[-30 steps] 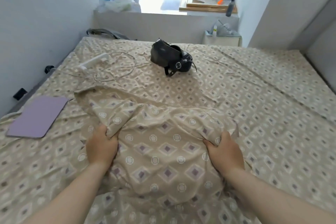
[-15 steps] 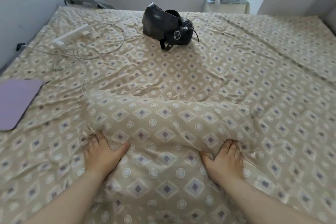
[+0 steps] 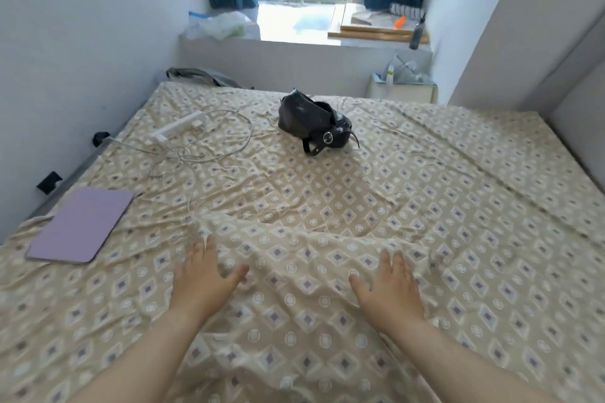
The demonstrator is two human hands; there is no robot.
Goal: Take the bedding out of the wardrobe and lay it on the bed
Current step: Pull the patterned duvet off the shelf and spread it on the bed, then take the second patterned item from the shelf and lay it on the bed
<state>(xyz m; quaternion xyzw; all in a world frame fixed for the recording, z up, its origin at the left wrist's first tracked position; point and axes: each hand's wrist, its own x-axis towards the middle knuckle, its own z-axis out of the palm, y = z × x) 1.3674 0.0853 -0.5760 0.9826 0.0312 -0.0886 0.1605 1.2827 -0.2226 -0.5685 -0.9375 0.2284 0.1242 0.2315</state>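
Bedding (image 3: 311, 321) lies on bed (image 3: 458, 180) at 6 o'clock; left grip (image 3: 203, 275), right grip (image 3: 389, 291) press it flat-fingered; only smoothing seems left.

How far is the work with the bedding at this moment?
Done: the bedding is out of the wardrobe and lies on the bed. In hand: the left hand and right hand rest flat on it. Left, probably: spreading it further; it covers only the near part, and a black bag lies beyond.
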